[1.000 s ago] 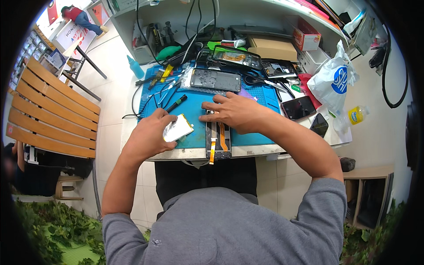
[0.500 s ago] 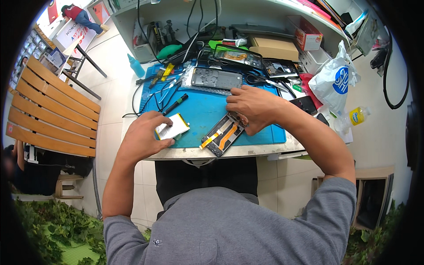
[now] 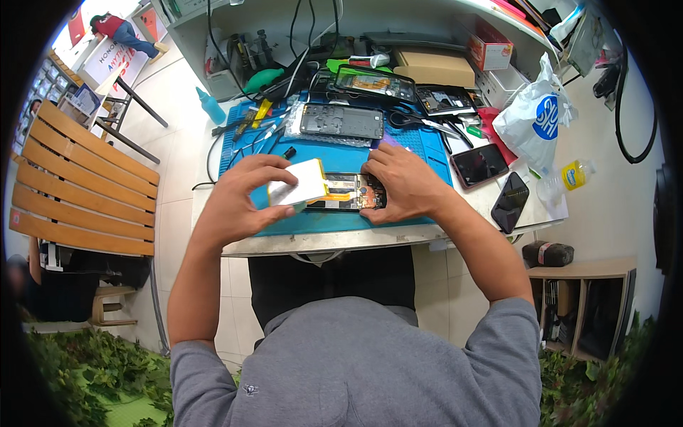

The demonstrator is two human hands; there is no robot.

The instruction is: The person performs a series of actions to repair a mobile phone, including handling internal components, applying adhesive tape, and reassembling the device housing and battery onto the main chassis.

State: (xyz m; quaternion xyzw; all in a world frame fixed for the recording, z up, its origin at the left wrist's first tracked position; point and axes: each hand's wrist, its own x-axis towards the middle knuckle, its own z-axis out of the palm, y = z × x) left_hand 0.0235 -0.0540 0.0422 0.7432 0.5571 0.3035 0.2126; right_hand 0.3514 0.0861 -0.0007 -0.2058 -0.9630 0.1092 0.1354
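Note:
A white phone battery with yellow edges (image 3: 302, 182) is pinched between the thumb and fingers of my left hand (image 3: 245, 198). It is tilted over the left end of an opened phone (image 3: 348, 202), hiding that part. The phone lies crosswise on the blue work mat (image 3: 334, 225), its orange flex cable and bare board showing. My right hand (image 3: 404, 181) grips the phone's right end, thumb on the near edge and fingers on the far edge. Behind them, a bare grey phone frame (image 3: 341, 121) rests on bubble wrap.
Scissors (image 3: 420, 122), another opened phone (image 3: 445, 102) and two dark phones (image 3: 480, 165) lie to the right. A white plastic bag (image 3: 526, 124) and a bottle (image 3: 575, 175) stand beyond. Screwdrivers, tweezers and cables crowd the mat's left. A blue squeeze bottle (image 3: 211, 107) stands far left.
The phone has turned from slanted to crosswise, with my right hand at its right end. My left hand has brought the battery rightward and up over the phone's left end.

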